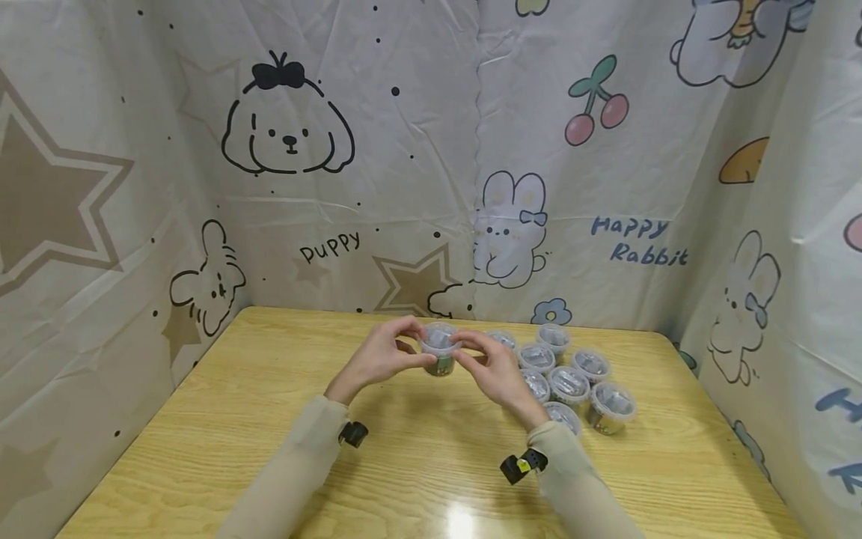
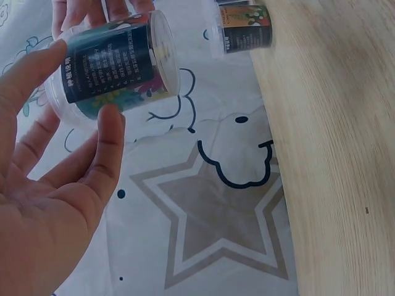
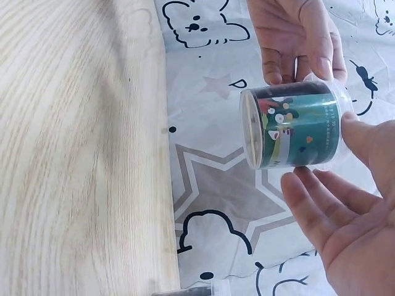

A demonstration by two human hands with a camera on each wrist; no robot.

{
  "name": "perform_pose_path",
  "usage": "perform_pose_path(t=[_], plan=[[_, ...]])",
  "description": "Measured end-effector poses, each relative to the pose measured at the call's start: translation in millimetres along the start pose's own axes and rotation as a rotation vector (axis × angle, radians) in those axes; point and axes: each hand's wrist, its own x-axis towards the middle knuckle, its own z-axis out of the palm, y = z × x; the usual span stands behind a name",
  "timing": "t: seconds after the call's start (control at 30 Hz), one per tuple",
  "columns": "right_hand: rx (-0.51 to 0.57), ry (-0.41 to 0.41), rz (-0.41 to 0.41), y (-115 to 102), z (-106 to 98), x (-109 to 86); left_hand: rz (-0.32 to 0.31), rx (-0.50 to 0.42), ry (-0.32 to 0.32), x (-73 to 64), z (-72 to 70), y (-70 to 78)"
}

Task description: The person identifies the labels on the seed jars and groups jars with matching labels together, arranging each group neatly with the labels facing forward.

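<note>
A small clear plastic tub (image 1: 441, 365) with a lid is held between both hands above the far middle part of the table. My left hand (image 1: 380, 353) grips it from the left, with thumb and fingers about the lid end. From the right, my right hand (image 1: 497, 373) pinches the same end. In the left wrist view the tub (image 2: 111, 65) shows a dark label with white print. Its other side (image 3: 299, 132) in the right wrist view carries a green label with colourful pictures. Just right of my right hand stand several similar lidded tubs (image 1: 569, 383).
The light wood table (image 1: 417, 464) ends at a hanging cloth (image 1: 417, 150) with cartoon prints, which also runs along the left and right sides. The nearest tubs of the group stand beside and partly behind my right wrist.
</note>
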Motion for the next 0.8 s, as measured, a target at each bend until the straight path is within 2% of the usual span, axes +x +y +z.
perform_pose_path(t=[0.17, 0.33, 0.47, 0.63, 0.8], plan=[[-0.051, 0.041, -0.023, -1.8, 1.9, -0.6, 0.027, -0.019, 0.000, 0.6, 2.1, -0.6], [-0.123, 0.105, -0.093, -6.5, 5.8, -2.2, 0.050, 0.022, 0.031, 1.0, 6.5, -1.6], [-0.130, 0.126, -0.099, -11.1, 7.2, -4.0, 0.052, 0.054, 0.050, 0.8, 8.1, -0.7], [-0.091, 0.102, -0.069, -10.6, 5.4, -3.6, 0.051, 0.060, 0.043, 0.9, 6.0, 1.1], [-0.030, 0.032, -0.066, -5.3, 1.5, -2.4, 0.063, -0.007, -0.013, -0.7, 0.6, 0.5]])
